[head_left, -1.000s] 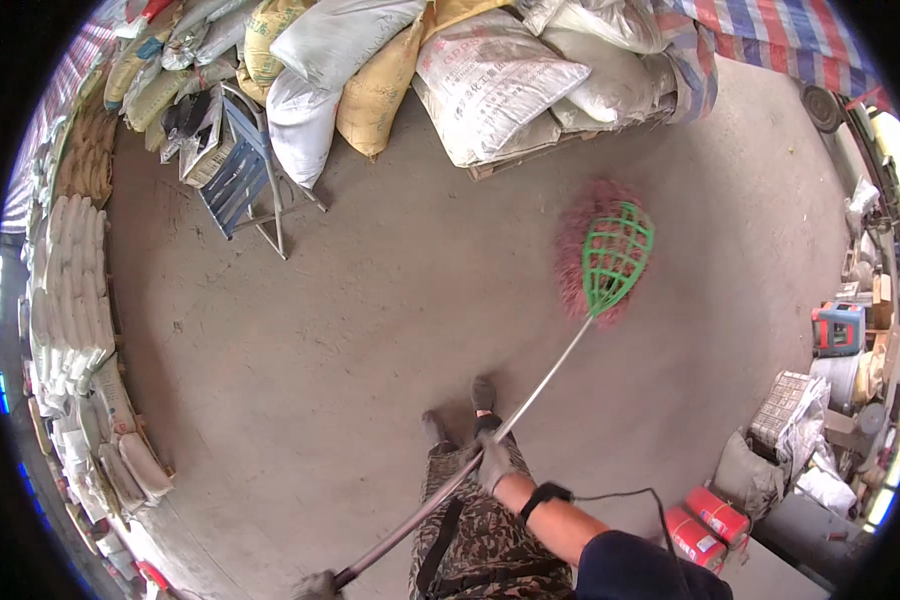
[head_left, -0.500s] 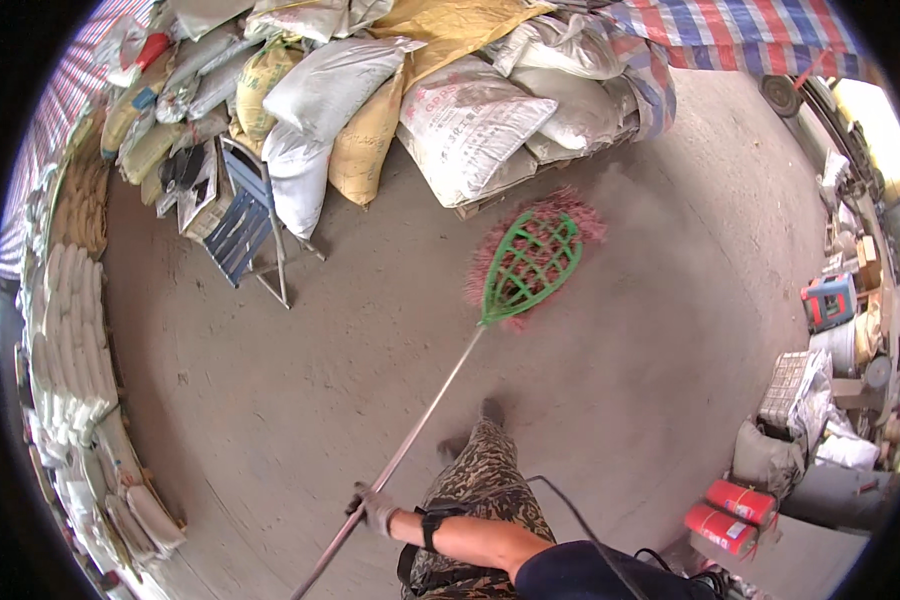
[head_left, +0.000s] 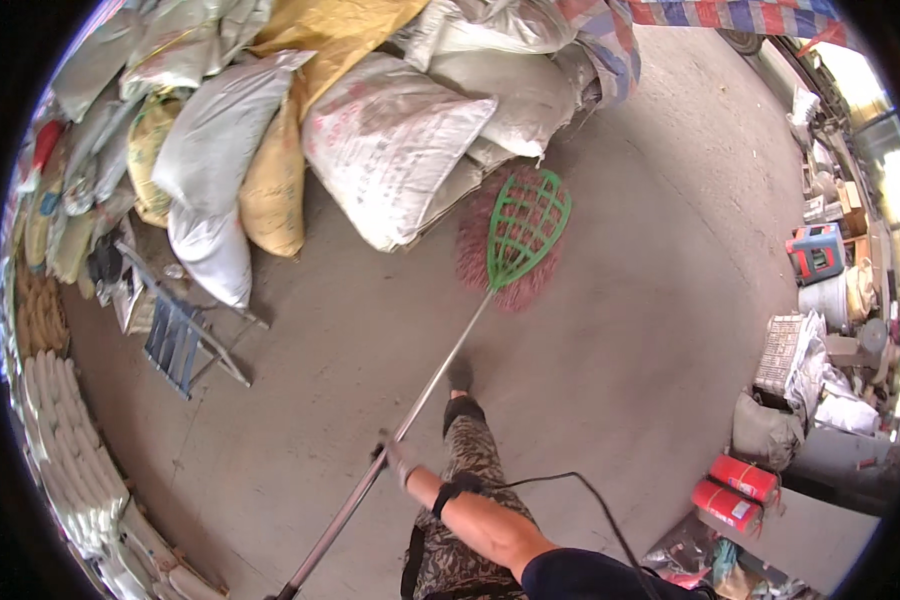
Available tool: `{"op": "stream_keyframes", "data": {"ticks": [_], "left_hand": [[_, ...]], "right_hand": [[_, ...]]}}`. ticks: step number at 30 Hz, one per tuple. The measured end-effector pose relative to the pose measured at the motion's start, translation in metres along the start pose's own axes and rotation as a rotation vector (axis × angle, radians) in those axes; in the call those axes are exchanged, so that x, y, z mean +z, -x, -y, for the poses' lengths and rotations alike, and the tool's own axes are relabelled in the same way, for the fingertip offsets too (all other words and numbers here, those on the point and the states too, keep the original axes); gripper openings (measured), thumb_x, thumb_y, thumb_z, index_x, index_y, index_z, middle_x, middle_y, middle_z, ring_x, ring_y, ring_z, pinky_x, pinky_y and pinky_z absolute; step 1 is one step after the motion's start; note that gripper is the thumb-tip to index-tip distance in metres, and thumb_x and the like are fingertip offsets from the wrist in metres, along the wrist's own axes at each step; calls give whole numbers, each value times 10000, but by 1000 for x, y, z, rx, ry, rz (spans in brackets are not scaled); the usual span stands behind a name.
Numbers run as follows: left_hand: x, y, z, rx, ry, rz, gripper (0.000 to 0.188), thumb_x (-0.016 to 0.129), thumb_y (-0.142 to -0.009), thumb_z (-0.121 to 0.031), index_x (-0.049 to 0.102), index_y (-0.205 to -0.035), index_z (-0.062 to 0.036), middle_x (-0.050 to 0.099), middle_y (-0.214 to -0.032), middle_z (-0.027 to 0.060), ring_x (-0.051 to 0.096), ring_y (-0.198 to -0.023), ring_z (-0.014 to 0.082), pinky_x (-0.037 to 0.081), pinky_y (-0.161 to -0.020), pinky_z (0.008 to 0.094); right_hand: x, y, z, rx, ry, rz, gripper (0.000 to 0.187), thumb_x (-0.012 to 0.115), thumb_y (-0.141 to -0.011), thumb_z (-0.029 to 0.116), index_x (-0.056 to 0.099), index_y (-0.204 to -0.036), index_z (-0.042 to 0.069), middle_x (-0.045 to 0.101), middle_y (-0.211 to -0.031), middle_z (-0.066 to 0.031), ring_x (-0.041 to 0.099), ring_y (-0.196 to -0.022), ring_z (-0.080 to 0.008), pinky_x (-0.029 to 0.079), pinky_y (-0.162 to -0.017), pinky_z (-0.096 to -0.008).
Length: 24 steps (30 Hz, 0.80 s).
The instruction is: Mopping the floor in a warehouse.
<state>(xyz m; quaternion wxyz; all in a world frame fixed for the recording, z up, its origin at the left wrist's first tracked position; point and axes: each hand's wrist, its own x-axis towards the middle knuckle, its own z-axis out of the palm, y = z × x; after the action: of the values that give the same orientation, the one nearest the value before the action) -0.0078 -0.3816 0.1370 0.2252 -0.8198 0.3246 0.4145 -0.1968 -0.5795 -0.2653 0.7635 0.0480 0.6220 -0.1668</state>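
My right hand (head_left: pixel 394 458), in a pale glove, is wrapped round the metal pole of a dust mop (head_left: pixel 450 365). A dark strap circles the wrist. The pole runs from the lower left up to a green lattice frame (head_left: pixel 527 228) with a reddish-pink fringe (head_left: pixel 475 245) around it. That head lies on the grey floor (head_left: pixel 370 330), close to the edge of the stacked sacks. My left hand is out of the picture. Below the right hand, a leg in camouflage trousers (head_left: pixel 470 450) steps forward.
White and yellow sacks (head_left: pixel 395 140) are piled at the far side. A folding chair with blue slats (head_left: pixel 175 345) stands left, near stacked pale bundles (head_left: pixel 65 440). Right are two red cylinders (head_left: pixel 735 492), a crate (head_left: pixel 778 352) and a blue-red box (head_left: pixel 816 252). A black cable (head_left: pixel 570 478) hangs beside my arm.
The mop head has moved a little left and away from me, closer to the sacks. My right hand is farther forward, still on the pole. The whole view has shifted as I step.
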Motion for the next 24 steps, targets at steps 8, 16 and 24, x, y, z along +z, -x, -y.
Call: {"op": "stream_keyframes", "data": {"ticks": [8,16,24], "left_hand": [[-131,-186,-460,677,-111,-98,387,530,-747,-357,549,-1009,-73,595,-892,195,572,-846,349,457,-712,449],[-187,-141,-428,743,-142,-30,405,605,-691,-304,540,-1026,-85,599,-818,183,580,-765,362,463,-652,439],[-158,-150,-40,333,-139,88,298,581,-728,-296,547,-979,-140,589,-702,173,580,-677,373,443,-578,455]], "right_hand": [[-24,54,427,-588,-206,-162,269,575,-812,321,511,-715,78,484,-578,-37,478,-497,-154,406,-441,-297],[-42,93,476,-654,-601,-157,276,609,-781,282,497,-730,35,494,-598,-62,498,-469,-190,443,-426,-337],[108,76,216,-248,-291,-369,299,572,-800,288,478,-649,47,479,-524,-81,479,-393,-199,360,-324,-336]]}}
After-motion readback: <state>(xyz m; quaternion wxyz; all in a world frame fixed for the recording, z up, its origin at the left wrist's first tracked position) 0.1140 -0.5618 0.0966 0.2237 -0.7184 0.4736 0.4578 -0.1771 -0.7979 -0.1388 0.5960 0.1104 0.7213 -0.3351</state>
